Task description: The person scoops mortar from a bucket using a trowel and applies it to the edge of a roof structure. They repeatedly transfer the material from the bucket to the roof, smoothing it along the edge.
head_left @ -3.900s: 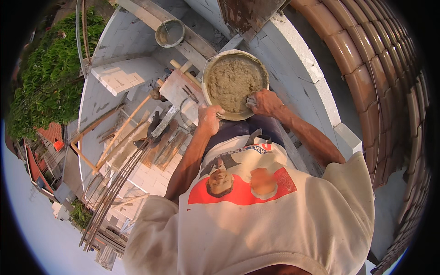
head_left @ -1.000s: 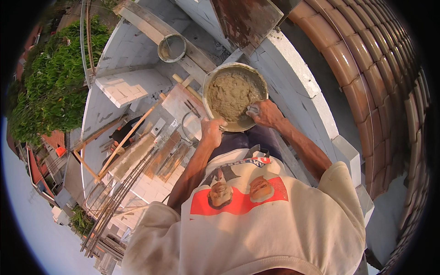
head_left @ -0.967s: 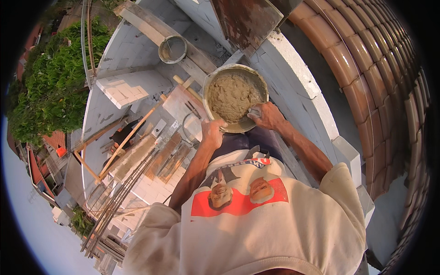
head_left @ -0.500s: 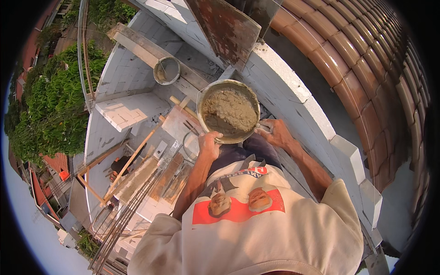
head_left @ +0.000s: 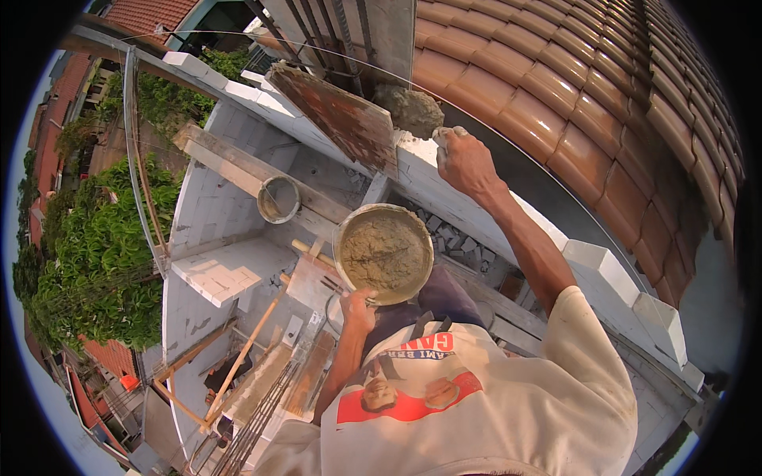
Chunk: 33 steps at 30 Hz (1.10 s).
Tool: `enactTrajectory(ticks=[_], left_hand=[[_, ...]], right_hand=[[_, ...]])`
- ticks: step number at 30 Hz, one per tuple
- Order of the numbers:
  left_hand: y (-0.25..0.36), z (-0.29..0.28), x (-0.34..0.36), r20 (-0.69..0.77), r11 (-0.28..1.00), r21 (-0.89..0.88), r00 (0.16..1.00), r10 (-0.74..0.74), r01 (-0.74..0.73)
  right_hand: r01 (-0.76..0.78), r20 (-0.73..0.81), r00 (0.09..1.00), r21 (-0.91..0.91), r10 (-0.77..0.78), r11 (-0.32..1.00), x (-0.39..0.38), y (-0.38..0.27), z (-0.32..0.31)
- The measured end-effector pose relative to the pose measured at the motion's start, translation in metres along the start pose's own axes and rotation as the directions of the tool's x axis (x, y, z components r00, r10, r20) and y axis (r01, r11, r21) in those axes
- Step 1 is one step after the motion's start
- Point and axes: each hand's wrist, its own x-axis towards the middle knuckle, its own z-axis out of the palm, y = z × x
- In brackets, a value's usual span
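My left hand (head_left: 359,309) is closed on the near rim of a round bucket (head_left: 340,262) full of wet grey-brown mortar (head_left: 385,247). Farther out, my right arm reaches over the white block wall (head_left: 429,163), with my right hand (head_left: 467,159) closed around the handle of what looks like a trowel. A lump of mortar (head_left: 409,111) lies just beyond its fingers, and the blade cannot be seen under it. Beside the lump, a stained formwork board (head_left: 337,115) leans against the wall, at the foot of a concrete column (head_left: 385,40) with steel bars (head_left: 341,47).
A brown tiled roof (head_left: 548,103) rises beyond the wall at right. A string line (head_left: 508,135) runs along the wall. A second bucket (head_left: 278,200) rests on a plank (head_left: 230,170). Timber poles (head_left: 248,349), thin bars and another person's dark-clothed figure (head_left: 228,373) are below left.
My right hand has left the bucket's side and swung out to the wall top, where a mortar lump now shows. My left hand still grips the bucket. The view has turned slightly.
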Motion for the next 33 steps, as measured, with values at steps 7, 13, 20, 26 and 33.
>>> enactTrajectory(ticks=[7,13,20,26,33], left_hand=[[-0.024,-0.021,-0.001,0.153,0.861,0.374,0.938,0.310,-0.345],[0.017,0.017,-0.013,-0.120,0.873,-0.438,0.948,-0.295,0.216],[0.029,0.029,-0.021,-0.107,0.908,-0.380,0.967,-0.231,0.175],[0.053,0.040,-0.029,-0.017,0.916,-0.393,0.995,-0.094,0.079],[0.049,0.025,-0.031,0.036,0.938,-0.326,0.993,-0.112,0.118]], right_hand=[[0.162,-0.347,0.919,-0.105,-0.189,0.981,0.004,-0.016,0.005],[0.047,0.016,0.999,0.051,-0.047,0.998,-0.112,0.011,-0.019],[0.370,0.493,0.859,-0.405,-0.142,0.836,-0.129,-0.011,0.058],[0.465,0.757,0.614,-0.114,-0.226,0.878,-0.086,-0.008,0.112],[0.382,0.775,0.573,0.036,-0.267,0.923,-0.093,-0.004,0.114]])
